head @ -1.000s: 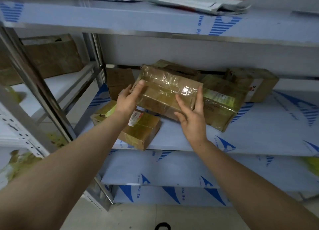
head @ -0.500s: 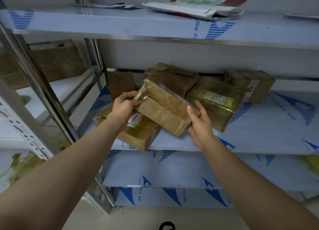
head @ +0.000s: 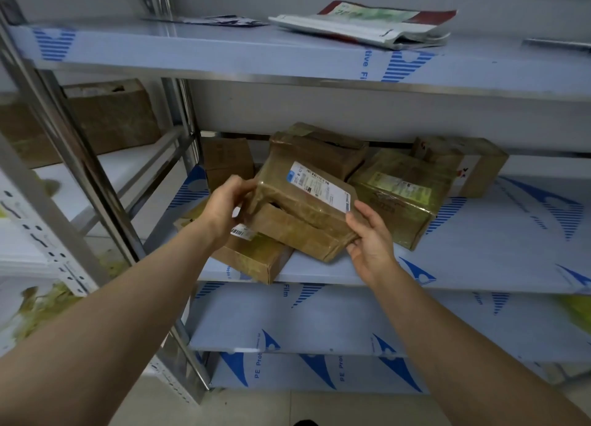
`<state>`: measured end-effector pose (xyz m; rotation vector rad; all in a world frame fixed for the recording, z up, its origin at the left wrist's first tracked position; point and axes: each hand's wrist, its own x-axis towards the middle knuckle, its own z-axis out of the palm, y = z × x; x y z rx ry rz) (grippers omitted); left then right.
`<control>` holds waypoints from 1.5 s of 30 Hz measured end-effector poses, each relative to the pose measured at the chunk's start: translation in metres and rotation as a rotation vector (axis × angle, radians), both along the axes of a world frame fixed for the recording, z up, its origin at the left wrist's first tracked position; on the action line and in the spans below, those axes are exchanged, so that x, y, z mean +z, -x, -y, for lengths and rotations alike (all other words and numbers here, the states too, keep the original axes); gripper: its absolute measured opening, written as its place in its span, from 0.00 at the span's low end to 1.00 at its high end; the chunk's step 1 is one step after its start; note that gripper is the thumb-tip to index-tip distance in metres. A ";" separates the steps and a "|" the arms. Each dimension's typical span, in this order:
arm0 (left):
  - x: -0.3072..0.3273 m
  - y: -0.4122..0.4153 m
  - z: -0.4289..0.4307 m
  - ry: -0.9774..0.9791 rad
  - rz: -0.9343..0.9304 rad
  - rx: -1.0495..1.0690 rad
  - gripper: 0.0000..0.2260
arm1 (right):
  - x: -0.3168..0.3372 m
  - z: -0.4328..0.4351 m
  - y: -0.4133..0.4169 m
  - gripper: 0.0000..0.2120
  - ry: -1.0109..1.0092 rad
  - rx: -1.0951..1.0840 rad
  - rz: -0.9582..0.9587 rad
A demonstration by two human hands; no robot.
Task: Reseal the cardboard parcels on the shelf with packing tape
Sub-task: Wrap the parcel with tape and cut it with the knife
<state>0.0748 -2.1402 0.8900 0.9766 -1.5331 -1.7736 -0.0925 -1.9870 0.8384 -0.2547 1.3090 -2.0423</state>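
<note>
A tape-wrapped cardboard parcel [head: 300, 214] with a white shipping label on top is held tilted above the middle shelf [head: 479, 259]. My left hand [head: 225, 203] grips its left end, and my right hand [head: 367, 237] holds its right corner, thumb on top beside the label. A flap on its front face gapes open. Under it lies a flat parcel [head: 252, 256] with a barcode sticker. Behind stand three more parcels: a dark one [head: 319, 147], a yellowish one [head: 399, 195] and one at the back right [head: 463, 163]. No tape roll is in view.
A small box [head: 225, 160] stands at the shelf's back left. The upper shelf [head: 224, 51] carries a folded printed bag [head: 367, 26]. A steel upright [head: 80, 170] runs at the left, with a large box [head: 105, 118] on the neighbouring rack. Lower shelves sit below.
The parcel in my hands has been rotated so that its labelled face now points up. Both hands shifted their hold on it, and my view rose slightly.
</note>
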 end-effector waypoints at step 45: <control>-0.008 0.011 0.030 -0.033 0.063 0.166 0.17 | 0.072 0.078 0.022 0.26 -0.012 -0.035 0.232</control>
